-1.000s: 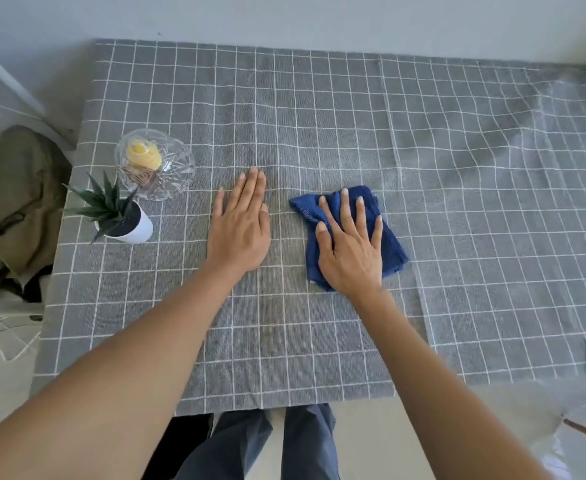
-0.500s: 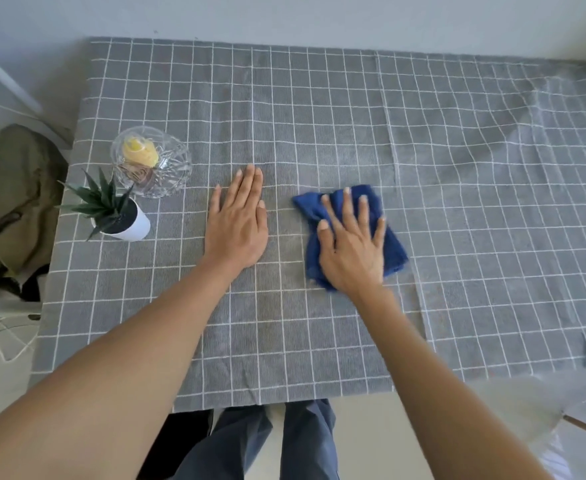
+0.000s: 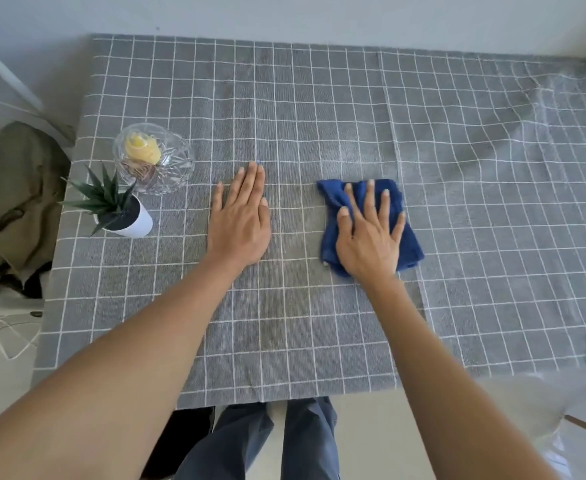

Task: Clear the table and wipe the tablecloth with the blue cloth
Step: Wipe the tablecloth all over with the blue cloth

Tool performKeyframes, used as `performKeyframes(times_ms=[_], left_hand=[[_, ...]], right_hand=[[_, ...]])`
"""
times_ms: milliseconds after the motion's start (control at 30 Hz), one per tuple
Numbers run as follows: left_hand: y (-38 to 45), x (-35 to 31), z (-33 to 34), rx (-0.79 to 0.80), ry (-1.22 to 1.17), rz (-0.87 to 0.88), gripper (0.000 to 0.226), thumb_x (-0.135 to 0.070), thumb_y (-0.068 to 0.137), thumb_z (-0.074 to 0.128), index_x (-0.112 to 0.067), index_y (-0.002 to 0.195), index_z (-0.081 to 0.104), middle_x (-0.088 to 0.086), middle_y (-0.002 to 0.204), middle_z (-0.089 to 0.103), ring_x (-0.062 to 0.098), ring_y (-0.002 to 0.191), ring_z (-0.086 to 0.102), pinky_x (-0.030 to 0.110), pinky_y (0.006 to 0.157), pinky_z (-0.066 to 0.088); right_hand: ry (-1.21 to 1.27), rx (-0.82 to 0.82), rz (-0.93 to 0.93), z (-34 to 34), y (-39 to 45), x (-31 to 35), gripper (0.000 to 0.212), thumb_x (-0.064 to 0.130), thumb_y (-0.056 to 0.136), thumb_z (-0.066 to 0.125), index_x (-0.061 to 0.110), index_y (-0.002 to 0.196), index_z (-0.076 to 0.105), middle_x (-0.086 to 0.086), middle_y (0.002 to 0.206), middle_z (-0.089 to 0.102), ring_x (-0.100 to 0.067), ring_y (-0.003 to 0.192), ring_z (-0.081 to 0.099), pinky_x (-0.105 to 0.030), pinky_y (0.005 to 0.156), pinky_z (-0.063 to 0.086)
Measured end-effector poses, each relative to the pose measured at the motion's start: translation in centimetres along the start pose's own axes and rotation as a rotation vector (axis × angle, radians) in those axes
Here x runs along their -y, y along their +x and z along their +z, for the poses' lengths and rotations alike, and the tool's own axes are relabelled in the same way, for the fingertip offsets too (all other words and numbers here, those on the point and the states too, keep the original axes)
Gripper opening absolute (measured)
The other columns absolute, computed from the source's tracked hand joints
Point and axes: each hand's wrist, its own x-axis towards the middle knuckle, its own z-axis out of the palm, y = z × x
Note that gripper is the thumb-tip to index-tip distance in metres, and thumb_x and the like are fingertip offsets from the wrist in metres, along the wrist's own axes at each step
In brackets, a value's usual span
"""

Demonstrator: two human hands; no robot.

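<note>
A grey tablecloth (image 3: 319, 109) with a white grid covers the table. The blue cloth (image 3: 411, 240) lies crumpled near the middle. My right hand (image 3: 371, 237) presses flat on the blue cloth with fingers spread. To its left, my left hand (image 3: 241, 220) rests palm down on the bare tablecloth, fingers together, holding nothing. A cut-glass bowl (image 3: 170, 164) with a yellow item inside and a small spiky plant in a white pot (image 3: 129, 220) stand at the table's left edge.
An olive bag (image 3: 11, 188) sits on a chair left of the table. The wall runs along the table's far edge. The tablecloth is wrinkled at the far right (image 3: 544, 133). My legs (image 3: 277, 441) show below the near edge.
My right hand has slid the blue cloth slightly to the right, away from my left hand. The left hand stays flat in place.
</note>
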Motion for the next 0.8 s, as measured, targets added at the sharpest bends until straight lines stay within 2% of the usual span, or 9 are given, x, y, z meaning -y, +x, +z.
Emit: performKeyframes(times_ms=[133, 267, 467, 600, 667, 800], left_hand=[[0.0, -0.2, -0.2, -0.004, -0.009, 0.0, 0.054, -0.03, 0.101, 0.012, -0.02, 0.152, -0.001, -0.006, 0.159, -0.005, 0.009, 0.146, -0.005, 0.042, 0.12, -0.001], [0.0, -0.2, -0.3, 0.001, -0.024, 0.01, 0.053, -0.03, 0.101, 0.012, -0.02, 0.152, -0.001, -0.006, 0.159, -0.006, 0.008, 0.146, -0.007, 0.042, 0.12, -0.002], [-0.1, 0.1, -0.2, 0.006, -0.005, 0.008, 0.053, -0.03, 0.101, 0.01, -0.019, 0.152, -0.003, -0.005, 0.159, -0.007, 0.009, 0.146, -0.008, 0.043, 0.12, -0.002], [-0.1, 0.0, -0.1, 0.002, -0.002, -0.002, 0.053, -0.03, 0.102, 0.011, -0.02, 0.152, -0.004, -0.005, 0.159, -0.008, 0.009, 0.146, -0.008, 0.043, 0.12, -0.002], [0.0, -0.1, 0.0, 0.001, 0.005, -0.003, 0.053, -0.03, 0.102, 0.011, -0.02, 0.152, -0.005, -0.005, 0.159, -0.008, 0.01, 0.146, -0.008, 0.043, 0.12, -0.002], [0.0, -0.1, 0.0, -0.003, -0.007, 0.002, 0.053, -0.03, 0.101, 0.013, -0.02, 0.152, -0.003, -0.006, 0.159, -0.007, 0.009, 0.146, -0.007, 0.043, 0.12, -0.001]], right_hand=[[-0.021, 0.033, -0.165, 1.1, -2.1, 2.4, 0.051, 0.042, 0.101, 0.015, 0.038, 0.151, 0.006, 0.009, 0.16, -0.004, -0.017, 0.147, -0.01, -0.049, 0.115, -0.012], [-0.02, 0.037, -0.201, 0.5, -1.1, 0.7, 0.05, 0.042, 0.102, 0.015, 0.038, 0.151, 0.01, 0.011, 0.16, -0.001, -0.017, 0.147, -0.008, -0.05, 0.116, -0.009], [-0.014, -0.007, 0.068, -1.8, 2.7, -4.7, 0.051, 0.042, 0.101, 0.014, 0.037, 0.151, 0.006, 0.008, 0.161, 0.001, -0.019, 0.147, -0.006, -0.053, 0.116, -0.007], [0.024, -0.021, 0.149, -1.6, 3.0, -4.4, 0.052, 0.041, 0.101, 0.015, 0.036, 0.152, 0.007, 0.006, 0.161, -0.001, -0.018, 0.147, -0.008, -0.051, 0.117, -0.009], [0.017, -0.007, 0.118, -1.3, 2.4, -3.2, 0.052, 0.042, 0.101, 0.015, 0.036, 0.152, 0.006, 0.006, 0.161, -0.003, -0.017, 0.147, -0.008, -0.05, 0.117, -0.008], [-0.028, 0.021, -0.127, 0.1, -0.1, 0.4, 0.051, 0.042, 0.101, 0.015, 0.038, 0.151, 0.007, 0.007, 0.161, -0.004, -0.017, 0.147, -0.006, -0.049, 0.117, -0.007]])
